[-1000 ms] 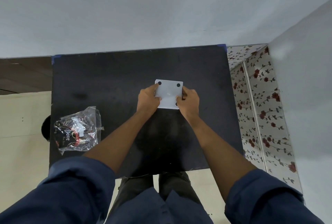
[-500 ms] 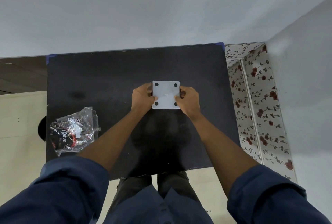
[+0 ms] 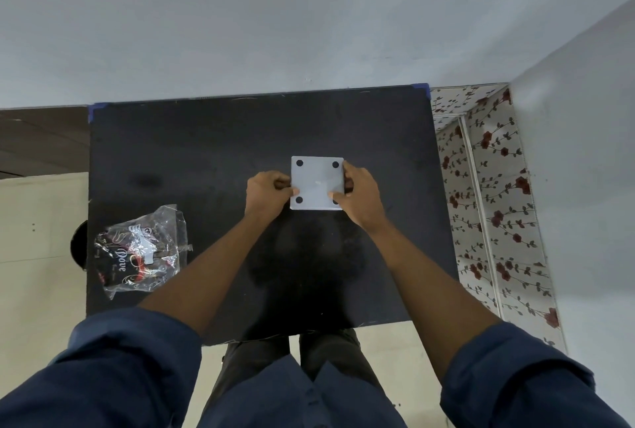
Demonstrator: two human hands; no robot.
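Observation:
A white square plate point(image 3: 316, 183) with a black round pad near each corner is held over the middle of the black table point(image 3: 213, 152). My left hand point(image 3: 268, 192) pinches its left edge, thumb on top. My right hand point(image 3: 359, 192) grips the right edge, its thumb covering part of the near right pad. The plate lies flat and square to the table. I cannot tell whether it touches the tabletop.
A crumpled clear plastic bag point(image 3: 141, 250) with dark printed contents lies at the table's near left. A wall runs along the table's far edge. A floral-patterned panel point(image 3: 494, 207) stands right of the table. Cream floor lies to the left.
The plate has turned from a slight tilt to square with the table. Both hands shifted their hold along its side edges; the four pads show more fully now.

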